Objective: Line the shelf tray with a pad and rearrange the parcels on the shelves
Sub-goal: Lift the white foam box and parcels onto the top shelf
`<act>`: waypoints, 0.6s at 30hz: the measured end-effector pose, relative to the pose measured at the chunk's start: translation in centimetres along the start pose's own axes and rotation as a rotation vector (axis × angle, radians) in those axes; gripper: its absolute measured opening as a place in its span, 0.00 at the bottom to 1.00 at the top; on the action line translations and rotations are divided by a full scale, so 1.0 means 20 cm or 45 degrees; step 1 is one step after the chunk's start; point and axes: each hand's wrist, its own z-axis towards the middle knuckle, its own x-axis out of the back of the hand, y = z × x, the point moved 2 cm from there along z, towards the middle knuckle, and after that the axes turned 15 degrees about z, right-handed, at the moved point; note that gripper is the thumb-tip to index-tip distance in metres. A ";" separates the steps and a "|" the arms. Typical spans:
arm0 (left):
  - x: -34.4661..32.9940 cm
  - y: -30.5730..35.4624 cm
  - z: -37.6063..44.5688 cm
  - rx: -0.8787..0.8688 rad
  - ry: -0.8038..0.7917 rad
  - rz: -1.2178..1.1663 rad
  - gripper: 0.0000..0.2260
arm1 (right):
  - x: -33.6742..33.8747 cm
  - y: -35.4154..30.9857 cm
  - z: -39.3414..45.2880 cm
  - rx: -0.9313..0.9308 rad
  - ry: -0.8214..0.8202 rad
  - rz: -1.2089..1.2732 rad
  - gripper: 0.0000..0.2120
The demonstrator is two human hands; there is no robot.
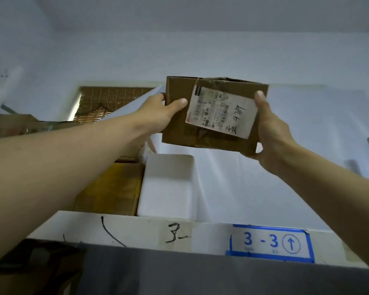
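I judge I'm mid-rearranging: my left hand [158, 111] and right hand [268, 133] grip opposite ends of a brown cardboard parcel with a white label [213, 116], held above the white pad [264, 177] lining the shelf tray [136, 228], so next comes lowering it onto bare pad beside the white foam box [168, 186].

White shelf [136, 228] with a blue "3-3" label [271, 243] on its front edge, bearing a white sheet [264, 188], a white box [166, 188] and a yellow-brown carton [111, 188] side by side.
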 end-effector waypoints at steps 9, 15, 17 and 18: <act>0.01 -0.29 0.13 -0.006 0.077 -0.008 0.22 | -0.11 0.28 0.20 0.182 -0.305 -0.095 0.20; -0.03 -0.41 0.17 -0.003 0.276 0.560 0.19 | -0.16 0.47 0.27 0.114 -0.357 -0.140 0.20; -0.05 -0.44 0.17 0.008 0.370 0.820 0.22 | -0.18 0.51 0.28 0.088 -0.351 -0.143 0.22; -0.07 -0.44 0.16 0.008 0.386 0.854 0.23 | -0.18 0.53 0.28 0.078 -0.348 -0.144 0.23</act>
